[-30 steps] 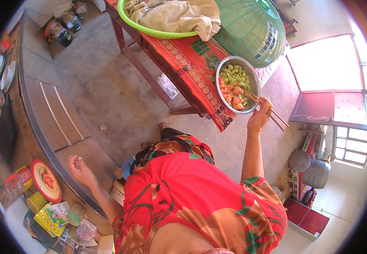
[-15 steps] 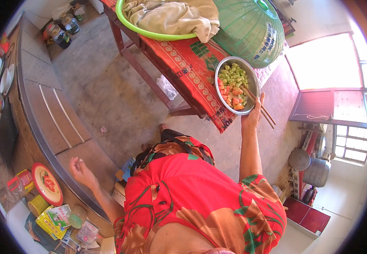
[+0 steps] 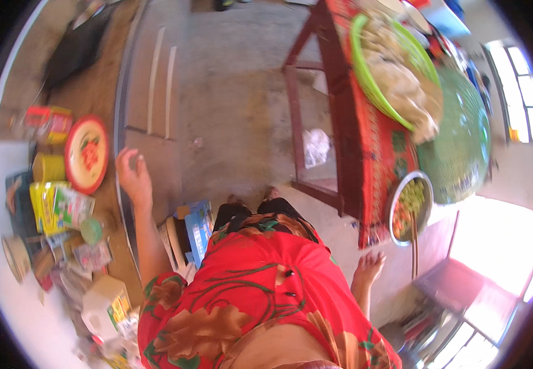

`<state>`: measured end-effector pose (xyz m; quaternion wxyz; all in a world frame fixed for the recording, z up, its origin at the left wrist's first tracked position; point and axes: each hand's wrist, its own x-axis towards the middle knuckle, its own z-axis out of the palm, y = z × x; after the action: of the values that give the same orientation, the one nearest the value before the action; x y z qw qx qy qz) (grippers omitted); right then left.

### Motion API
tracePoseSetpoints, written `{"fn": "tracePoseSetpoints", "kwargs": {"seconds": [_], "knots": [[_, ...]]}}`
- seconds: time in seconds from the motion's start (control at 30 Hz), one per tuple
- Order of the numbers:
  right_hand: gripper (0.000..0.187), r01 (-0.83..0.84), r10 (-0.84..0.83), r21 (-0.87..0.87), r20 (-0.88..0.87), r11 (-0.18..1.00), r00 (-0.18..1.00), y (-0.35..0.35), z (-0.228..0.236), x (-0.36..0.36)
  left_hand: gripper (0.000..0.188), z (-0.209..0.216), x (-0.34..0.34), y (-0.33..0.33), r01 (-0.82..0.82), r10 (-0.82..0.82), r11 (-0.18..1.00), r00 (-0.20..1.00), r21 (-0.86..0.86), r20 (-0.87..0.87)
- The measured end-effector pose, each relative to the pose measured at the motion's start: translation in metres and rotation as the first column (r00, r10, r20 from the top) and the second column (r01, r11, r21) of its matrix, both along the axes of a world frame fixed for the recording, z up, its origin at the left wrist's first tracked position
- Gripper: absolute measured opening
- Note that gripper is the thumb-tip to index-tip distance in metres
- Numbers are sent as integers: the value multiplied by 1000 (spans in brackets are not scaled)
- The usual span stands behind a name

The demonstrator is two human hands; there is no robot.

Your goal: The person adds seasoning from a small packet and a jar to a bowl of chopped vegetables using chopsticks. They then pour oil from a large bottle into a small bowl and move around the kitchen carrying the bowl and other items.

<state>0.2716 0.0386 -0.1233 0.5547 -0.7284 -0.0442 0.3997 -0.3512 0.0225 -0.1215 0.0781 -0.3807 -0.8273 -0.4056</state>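
1. Currently, the right hand (image 3: 371, 269) is free, its fingers spread and slightly bent, palm and fingers around nothing; it hangs just short of the table's near end, apart from the bowl.
2. The left hand (image 3: 135, 176) is also unoccupied, with fingers loosely curled, raised at the edge of the counter (image 3: 109, 92) on the left.
3. A metal bowl (image 3: 427, 215) sits at the near right corner of the table (image 3: 349, 166), which has a red patterned cloth (image 3: 369, 209) over its top.
4. Inside the bowl, chopped green pieces (image 3: 413, 195) lie toward the far side, and orange-red pieces (image 3: 401, 219) toward the near left.
5. A pair of chopsticks (image 3: 414, 255) rests in the bowl and sticks out over its near rim.
6. Just beyond the bowl, to the right, stands a green mesh cover (image 3: 463, 141); farther along the table is a lime-green basket (image 3: 363, 74) with a crumpled pale cloth (image 3: 395, 80) in it.
7. On the left counter, near the left hand, are a round red-rimmed plate (image 3: 79, 163) and a yellow packet (image 3: 43, 209).
8. A blue box (image 3: 198, 232) is on the near left, between the left forearm and the person's legs.
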Motion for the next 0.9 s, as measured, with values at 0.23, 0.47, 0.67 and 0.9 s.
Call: {"fn": "tracePoseSetpoints", "kwargs": {"seconds": [0.23,0.47,0.67,0.9], "knots": [[44,-739,779,-309,12,599,627,-14,-21,-59,24,-13,-74,2,-143,116,986,957,-86,-265],[48,-840,894,-307,192,447,406,52,15,-146,36,-20,-109,45,-141,56,965,935,-223,-349],[51,-934,950,-187,129,303,283,101,-9,-216,56,5,-133,96,-285,19,854,852,-435,-522],[47,-970,973,-75,3,230,230,201,-35,-302,69,-11,-177,152,-219,21,776,946,-592,-323]]}}
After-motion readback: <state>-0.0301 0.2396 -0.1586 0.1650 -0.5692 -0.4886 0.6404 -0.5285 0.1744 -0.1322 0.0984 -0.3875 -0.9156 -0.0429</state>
